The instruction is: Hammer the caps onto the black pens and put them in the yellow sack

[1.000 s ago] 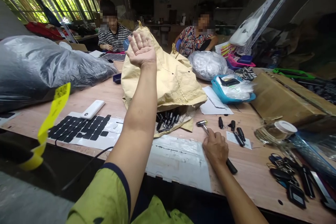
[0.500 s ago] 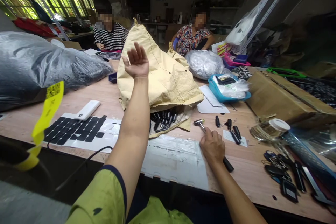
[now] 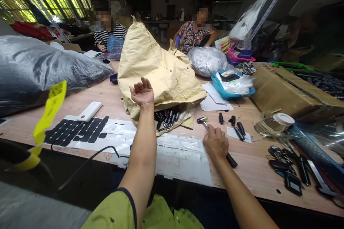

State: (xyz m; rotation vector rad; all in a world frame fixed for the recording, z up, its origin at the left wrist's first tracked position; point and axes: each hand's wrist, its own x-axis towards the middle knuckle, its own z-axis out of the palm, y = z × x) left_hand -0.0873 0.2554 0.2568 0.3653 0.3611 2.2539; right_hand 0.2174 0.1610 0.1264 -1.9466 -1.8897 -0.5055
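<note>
My left hand (image 3: 142, 93) is raised before the large tan paper sack (image 3: 161, 68), palm towards me, fingers a little curled, holding nothing. Black pen-like metal pieces (image 3: 168, 117) spill from the sack's mouth just right of my left forearm. My right hand (image 3: 216, 142) is closed around a small hammer (image 3: 202, 120) resting low over the table; its head points away from me and its black handle end sticks out behind the hand. Several loose black pieces (image 3: 240, 127) lie right of the hammer, some on a white slip of paper (image 3: 248, 137).
Black rectangular stickers (image 3: 77, 132) on white sheets and a white power bank (image 3: 89, 111) lie left. A blue basket (image 3: 232, 93), a cardboard box (image 3: 282, 91), a jar (image 3: 274, 125) and keys (image 3: 282, 161) stand or lie right. Two people (image 3: 107, 32) sit across the table.
My left hand has come down and nearer to me, still in front of the sack. My right hand stays on the hammer. The person at left now has a blue thing before them.
</note>
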